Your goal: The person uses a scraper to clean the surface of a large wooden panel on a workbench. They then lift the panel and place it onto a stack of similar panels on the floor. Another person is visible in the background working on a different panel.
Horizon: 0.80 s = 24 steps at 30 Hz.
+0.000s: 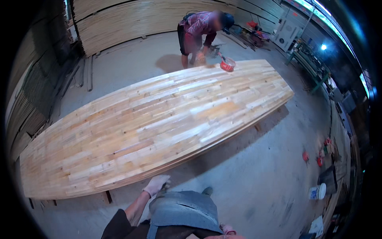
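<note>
A long stack of edge-glued wood panels (pixel 159 123) lies in front of me, its top made of many pale and honey-coloured strips. My left hand (pixel 156 185), in a whitish work glove with darker fingertips, hangs just off the near long edge of the stack; its fingers are loosely bent and a little apart, and I see nothing held in it. Down at the lower rim, my right hand (pixel 227 229) shows only in part, in a pinkish glove beside my grey apron (pixel 185 211). Its fingers are mostly hidden.
Across the stack a person (pixel 199 30) bends over beside a red bucket (pixel 227 64) on the far edge. Tall board stacks (pixel 139 18) line the back and left. A white bucket (pixel 317 192) and red items (pixel 320 161) stand on the floor at right, near a green metal frame (pixel 310 65).
</note>
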Each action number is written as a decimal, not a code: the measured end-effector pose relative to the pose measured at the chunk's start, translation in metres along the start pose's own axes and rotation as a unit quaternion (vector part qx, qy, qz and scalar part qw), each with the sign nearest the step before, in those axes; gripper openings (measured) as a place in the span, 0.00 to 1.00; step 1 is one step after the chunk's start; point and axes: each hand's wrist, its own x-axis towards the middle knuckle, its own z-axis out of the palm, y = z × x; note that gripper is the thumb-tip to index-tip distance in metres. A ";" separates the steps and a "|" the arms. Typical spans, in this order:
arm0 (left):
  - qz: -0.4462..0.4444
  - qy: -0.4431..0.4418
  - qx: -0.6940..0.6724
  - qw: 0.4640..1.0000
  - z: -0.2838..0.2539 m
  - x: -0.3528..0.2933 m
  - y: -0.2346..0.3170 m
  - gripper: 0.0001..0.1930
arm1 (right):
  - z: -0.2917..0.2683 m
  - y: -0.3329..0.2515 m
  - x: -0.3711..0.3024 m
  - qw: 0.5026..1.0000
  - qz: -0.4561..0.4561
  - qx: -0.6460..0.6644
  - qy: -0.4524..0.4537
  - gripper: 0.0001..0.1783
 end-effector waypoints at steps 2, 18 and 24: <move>-0.027 0.065 -0.051 0.996 -0.003 0.028 -0.045 0.19 | -0.102 -0.007 0.029 0.786 0.218 0.579 0.002 0.20; 0.107 0.083 0.571 0.810 0.060 0.152 -0.090 0.18 | -0.390 0.060 0.113 0.776 0.107 0.618 0.067 0.14; -0.041 0.154 -0.151 0.976 0.088 0.179 0.003 0.22 | -0.413 0.056 0.102 0.939 0.108 0.327 -0.003 0.23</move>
